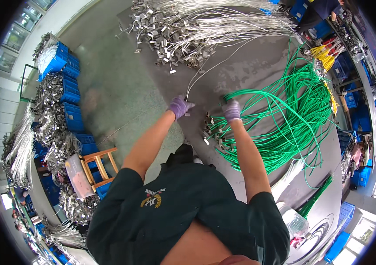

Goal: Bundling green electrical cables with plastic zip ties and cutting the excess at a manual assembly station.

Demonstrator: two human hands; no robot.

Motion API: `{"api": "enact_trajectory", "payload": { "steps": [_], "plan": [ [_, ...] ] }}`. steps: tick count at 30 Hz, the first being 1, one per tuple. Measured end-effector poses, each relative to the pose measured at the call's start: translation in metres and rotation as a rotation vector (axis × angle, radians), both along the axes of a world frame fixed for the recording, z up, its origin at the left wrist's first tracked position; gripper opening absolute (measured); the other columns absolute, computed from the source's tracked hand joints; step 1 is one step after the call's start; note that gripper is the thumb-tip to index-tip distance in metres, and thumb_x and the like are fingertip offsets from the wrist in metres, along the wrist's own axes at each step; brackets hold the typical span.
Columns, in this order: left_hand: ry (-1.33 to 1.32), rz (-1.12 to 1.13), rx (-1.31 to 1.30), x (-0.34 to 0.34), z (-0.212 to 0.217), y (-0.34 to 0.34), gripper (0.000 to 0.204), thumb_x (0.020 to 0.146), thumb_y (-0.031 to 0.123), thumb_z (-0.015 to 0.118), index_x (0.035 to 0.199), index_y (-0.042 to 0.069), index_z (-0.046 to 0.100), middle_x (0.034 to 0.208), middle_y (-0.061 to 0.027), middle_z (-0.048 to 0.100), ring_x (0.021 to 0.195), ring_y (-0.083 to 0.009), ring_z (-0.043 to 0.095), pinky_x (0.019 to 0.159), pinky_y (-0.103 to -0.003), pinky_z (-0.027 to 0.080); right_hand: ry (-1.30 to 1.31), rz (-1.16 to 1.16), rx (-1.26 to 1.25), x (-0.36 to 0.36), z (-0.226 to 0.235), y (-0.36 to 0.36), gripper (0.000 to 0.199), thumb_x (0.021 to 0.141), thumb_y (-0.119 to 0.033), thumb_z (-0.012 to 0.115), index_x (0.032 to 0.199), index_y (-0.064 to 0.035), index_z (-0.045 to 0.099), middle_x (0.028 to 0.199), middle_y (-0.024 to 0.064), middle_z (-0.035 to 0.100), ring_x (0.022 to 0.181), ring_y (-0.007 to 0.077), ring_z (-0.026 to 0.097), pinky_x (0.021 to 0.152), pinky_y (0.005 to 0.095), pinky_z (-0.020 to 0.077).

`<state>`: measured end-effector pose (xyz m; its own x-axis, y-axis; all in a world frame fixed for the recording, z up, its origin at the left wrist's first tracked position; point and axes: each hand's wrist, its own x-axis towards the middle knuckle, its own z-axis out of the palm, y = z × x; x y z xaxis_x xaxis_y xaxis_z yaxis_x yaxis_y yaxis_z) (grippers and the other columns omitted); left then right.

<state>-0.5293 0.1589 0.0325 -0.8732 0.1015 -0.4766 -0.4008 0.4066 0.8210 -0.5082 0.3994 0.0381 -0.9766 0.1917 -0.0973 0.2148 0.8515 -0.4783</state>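
My left hand (180,107), in a purple glove, is closed around a thin silver cable (191,84) that curves back toward the pile beyond it. A small metal end piece shows just below the thumb. My right hand (232,110), gloved alike and slightly blurred, grips a bunch of green cables (258,92) near their dark ends. These cables arc rightward into a large tangled heap of green cables (300,101) on the dark table. Several metal connectors (214,132) lie left of and below the right hand, at the heap's near end.
Across the table's far side spreads a pile of silver cables (236,26) with metal connectors. Blue crates (70,90) with more cables line the left, beside a wooden stool (99,165). Yellow cables (325,55) and a person (318,13) are at the far right.
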Motion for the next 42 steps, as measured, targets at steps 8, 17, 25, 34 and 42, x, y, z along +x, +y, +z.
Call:
{"api": "enact_trajectory", "payload": {
  "steps": [8, 17, 25, 34, 42],
  "plan": [
    [0.216, -0.077, -0.264, 0.056, 0.04, -0.03, 0.046, 0.07, 0.037, 0.072, 0.088, -0.003, 0.057, 0.078, -0.0198, 0.063, 0.073, -0.0328, 0.062, 0.065, -0.037, 0.049, -0.061, -0.374, -1.114, -0.032, -0.012, -0.039, 0.017, 0.082, -0.02, 0.057, 0.077, -0.0047, 0.063, 0.072, 0.011, 0.065, 0.06, 0.0212, 0.063, 0.055, 0.0345, 0.0501],
    [0.053, -0.045, -0.106, 0.175, 0.077, -0.077, 0.032, 0.083, 0.029, 0.06, 0.071, 0.002, 0.05, 0.052, -0.0107, 0.052, 0.046, -0.0181, 0.054, 0.046, -0.034, 0.043, -0.221, -0.79, -2.005, -0.056, -0.041, -0.118, 0.022, 0.083, -0.017, 0.054, 0.097, -0.0015, 0.051, 0.09, 0.0207, 0.062, 0.073, 0.0369, 0.061, 0.063, 0.0482, 0.0503],
    [0.304, -0.356, -0.57, 0.389, -0.002, -0.238, 0.018, 0.084, 0.026, 0.058, 0.079, 0.008, 0.061, 0.055, -0.011, 0.054, 0.051, -0.021, 0.059, 0.05, -0.034, 0.045, -0.074, -0.762, -1.871, -0.1, -0.066, -0.125, 0.015, 0.084, -0.025, 0.049, 0.089, -0.0109, 0.052, 0.065, 0.0092, 0.055, 0.054, 0.0266, 0.053, 0.05, 0.0398, 0.0443],
    [-0.03, 0.131, 0.145, 0.358, 0.002, -0.203, 0.017, 0.08, 0.021, 0.064, 0.086, 0.005, 0.063, 0.058, -0.0008, 0.053, 0.058, -0.0112, 0.052, 0.056, -0.026, 0.045, -0.112, -0.895, -1.87, -0.025, 0.002, -0.198, 0.017, 0.083, -0.029, 0.05, 0.086, -0.0116, 0.049, 0.052, 0.0034, 0.043, 0.037, 0.0183, 0.037, 0.035, 0.0322, 0.0273],
    [-0.074, 0.094, 0.044, 0.344, 0.027, -0.196, 0.016, 0.084, 0.019, 0.059, 0.093, 0.006, 0.064, 0.06, 0.0041, 0.049, 0.053, -0.0043, 0.042, 0.048, -0.021, 0.035, -0.03, -0.687, -1.953, -0.044, 0.029, -0.143, 0.017, 0.084, -0.029, 0.048, 0.079, -0.0133, 0.051, 0.05, -0.0002, 0.037, 0.038, 0.0144, 0.032, 0.037, 0.0301, 0.0251]
  ]
}}
